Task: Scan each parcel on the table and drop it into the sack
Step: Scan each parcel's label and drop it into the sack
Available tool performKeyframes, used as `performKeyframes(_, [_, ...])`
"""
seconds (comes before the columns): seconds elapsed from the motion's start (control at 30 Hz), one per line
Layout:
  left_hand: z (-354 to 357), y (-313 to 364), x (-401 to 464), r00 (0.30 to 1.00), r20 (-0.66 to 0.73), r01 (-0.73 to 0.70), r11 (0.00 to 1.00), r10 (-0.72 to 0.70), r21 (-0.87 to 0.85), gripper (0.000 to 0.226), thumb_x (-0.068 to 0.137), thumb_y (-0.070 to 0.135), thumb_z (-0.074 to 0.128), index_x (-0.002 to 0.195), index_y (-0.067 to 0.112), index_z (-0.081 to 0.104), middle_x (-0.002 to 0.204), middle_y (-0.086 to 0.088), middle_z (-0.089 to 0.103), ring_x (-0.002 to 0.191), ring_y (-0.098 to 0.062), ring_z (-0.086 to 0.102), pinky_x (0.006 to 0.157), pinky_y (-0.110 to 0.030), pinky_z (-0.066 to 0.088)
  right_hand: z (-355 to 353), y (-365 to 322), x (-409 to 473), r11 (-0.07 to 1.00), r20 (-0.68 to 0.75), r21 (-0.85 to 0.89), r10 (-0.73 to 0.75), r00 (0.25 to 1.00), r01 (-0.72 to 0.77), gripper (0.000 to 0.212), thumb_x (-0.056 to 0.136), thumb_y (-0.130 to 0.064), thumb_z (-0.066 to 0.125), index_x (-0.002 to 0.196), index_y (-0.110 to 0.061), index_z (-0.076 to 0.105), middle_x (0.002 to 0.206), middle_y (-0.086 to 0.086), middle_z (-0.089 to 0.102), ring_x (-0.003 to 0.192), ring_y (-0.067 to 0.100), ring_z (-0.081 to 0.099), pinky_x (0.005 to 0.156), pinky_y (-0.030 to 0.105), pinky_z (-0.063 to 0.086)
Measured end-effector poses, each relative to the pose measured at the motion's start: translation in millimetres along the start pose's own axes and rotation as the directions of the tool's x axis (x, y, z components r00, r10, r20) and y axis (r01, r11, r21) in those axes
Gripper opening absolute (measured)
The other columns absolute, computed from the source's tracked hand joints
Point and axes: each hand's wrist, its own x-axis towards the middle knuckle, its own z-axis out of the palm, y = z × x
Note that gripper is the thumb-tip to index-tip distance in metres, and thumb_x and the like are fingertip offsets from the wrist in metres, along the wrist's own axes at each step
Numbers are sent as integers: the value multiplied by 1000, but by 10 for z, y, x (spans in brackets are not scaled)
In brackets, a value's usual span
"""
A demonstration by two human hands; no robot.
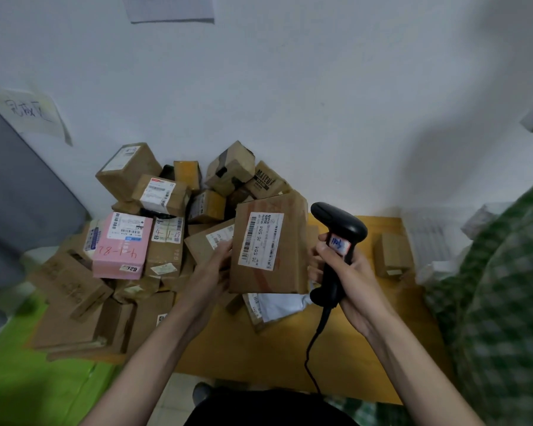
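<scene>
My left hand [219,265] grips the left edge of a brown cardboard parcel [285,265] and holds it upright above the wooden table [259,358], its white barcode label [260,239] facing me. My right hand [348,272] grips the handle of a black corded barcode scanner [336,238], whose head sits just right of the parcel's top corner. A pile of several cardboard parcels [167,210] covers the table's left and back, with a pink box [120,245] among them. A green checked sack [505,302] stands at the right.
A white poly mailer [280,305] lies on the table under the held parcel. A small brown box [392,255] stands at the table's right. Green sacking [28,379] lies lower left. The white wall behind carries paper notes [31,113].
</scene>
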Motion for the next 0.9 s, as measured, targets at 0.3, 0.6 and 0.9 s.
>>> performKeyframes(0.3, [47, -10, -108, 998, -4, 65, 995, -65, -80, 38, 98, 23, 61, 135, 33, 55, 122, 2, 70, 112, -15, 67, 85, -29, 57, -9, 24, -140, 995, -10, -85, -44, 999, 43, 34, 90, -10, 69, 123, -16, 60, 109, 6, 75, 100, 22, 72, 77, 29, 56])
performKeyframes(0.6, [-53, -36, -228, 977, 164, 164, 971, -136, -172, 33, 94, 26, 63, 125, 36, 60, 121, 3, 73, 113, -16, 68, 92, -37, 56, 8, 32, -188, 995, -37, -95, -30, 999, 26, 35, 86, -14, 75, 119, -18, 64, 108, 18, 70, 93, 26, 66, 88, 46, 54])
performKeyframes(0.9, [-285, 40, -189, 998, -48, -35, 973, 47, 228, 42, 91, 32, 70, 129, 38, 51, 116, 8, 66, 106, -10, 64, 78, -22, 56, -102, -221, -199, 760, 207, -605, -139, 968, 238, 15, 92, -7, 68, 106, -6, 63, 70, 9, 61, 61, 11, 62, 63, 23, 52])
